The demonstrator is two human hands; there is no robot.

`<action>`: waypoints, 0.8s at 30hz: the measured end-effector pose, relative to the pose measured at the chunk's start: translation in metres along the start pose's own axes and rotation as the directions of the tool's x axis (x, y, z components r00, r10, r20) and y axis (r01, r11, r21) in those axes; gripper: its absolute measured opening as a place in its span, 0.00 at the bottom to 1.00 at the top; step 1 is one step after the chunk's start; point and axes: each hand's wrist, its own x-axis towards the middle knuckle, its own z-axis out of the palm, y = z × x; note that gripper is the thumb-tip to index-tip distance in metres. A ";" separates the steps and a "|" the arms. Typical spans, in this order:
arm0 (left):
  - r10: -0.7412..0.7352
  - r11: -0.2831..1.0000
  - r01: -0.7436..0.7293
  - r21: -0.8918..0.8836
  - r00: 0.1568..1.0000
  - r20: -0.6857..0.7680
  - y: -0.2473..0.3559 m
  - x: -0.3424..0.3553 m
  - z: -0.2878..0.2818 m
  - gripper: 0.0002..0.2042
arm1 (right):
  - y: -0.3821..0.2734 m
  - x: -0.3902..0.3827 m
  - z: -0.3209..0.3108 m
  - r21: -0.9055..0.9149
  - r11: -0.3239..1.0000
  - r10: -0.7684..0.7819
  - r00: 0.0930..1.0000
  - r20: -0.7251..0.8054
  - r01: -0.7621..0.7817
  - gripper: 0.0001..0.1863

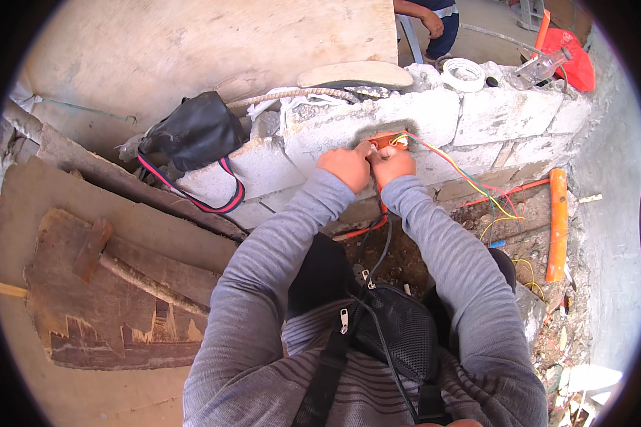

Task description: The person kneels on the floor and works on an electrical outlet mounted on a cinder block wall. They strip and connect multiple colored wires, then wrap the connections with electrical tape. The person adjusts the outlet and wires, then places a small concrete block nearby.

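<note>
My left hand (346, 169) and my right hand (394, 166) meet at an orange electrical box (382, 136) set into the white block wall (370, 119). The fingers of both are closed and pressed together in front of the opening. Whatever they pinch is hidden by the fingertips. From the box, just beside my right fingers, red, yellow and green wires (454, 163) run out and droop to the right. An orange flexible conduit (384, 211) comes down below my hands.
A black bag (194, 133) with a striped strap and a white tape roll (463, 75) rest on the wall top. A hammer (149, 282) lies on boards at left. An orange pipe (558, 225) stands at right. Another person's hand (433, 24) shows beyond the wall.
</note>
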 end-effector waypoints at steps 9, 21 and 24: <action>0.077 0.994 -0.086 -0.067 0.989 -0.129 -0.013 -0.011 0.015 0.24 | 0.019 -0.011 0.027 0.297 0.955 0.066 0.974 -0.217 0.001 0.13; -0.186 0.822 0.029 -0.568 0.957 -0.221 -0.018 -0.047 0.044 0.18 | -0.001 -0.032 0.029 0.920 0.201 0.140 0.939 0.314 -0.337 0.12; -0.163 0.794 -0.014 -0.608 0.958 -0.234 -0.024 -0.051 0.067 0.17 | 0.000 -0.027 0.031 0.913 0.168 0.131 0.927 0.352 -0.371 0.14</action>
